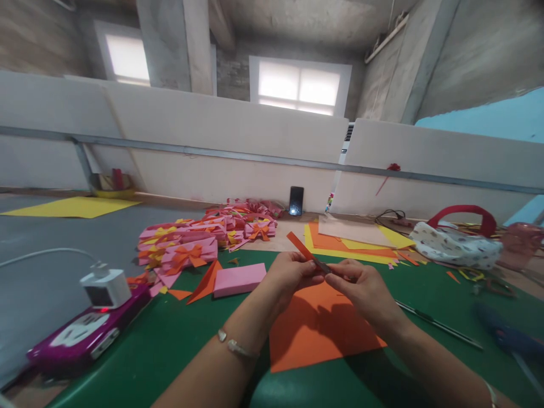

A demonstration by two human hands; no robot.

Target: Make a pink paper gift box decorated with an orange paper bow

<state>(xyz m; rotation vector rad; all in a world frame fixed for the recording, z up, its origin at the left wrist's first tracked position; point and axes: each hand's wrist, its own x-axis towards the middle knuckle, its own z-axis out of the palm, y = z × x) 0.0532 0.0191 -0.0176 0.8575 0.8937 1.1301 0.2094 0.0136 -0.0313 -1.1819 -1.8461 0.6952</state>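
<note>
My left hand [293, 273] pinches a narrow orange paper strip [300, 246], whose free end sticks up to the left. Fingers closed, my right hand [359, 283] grips the strip's lower end, which looks dark there; I cannot make out whether another small thing is in those fingers. Below both hands lies an orange sheet [314, 345] on the green mat [204, 351]. To the left are a folded pink paper box [240, 280] and an orange paper triangle [205, 283]. A pen [440, 325] rests right of my right forearm.
Pink paper pieces with orange and yellow bows [191, 252] are heaped at back left. A purple power strip [91, 334] carries a white charger [106, 289]. Farther back stand a phone [296, 201], stacked coloured sheets [314, 241] and a white patterned bag [454, 246]. A blurred blue tool [505, 331] lies right.
</note>
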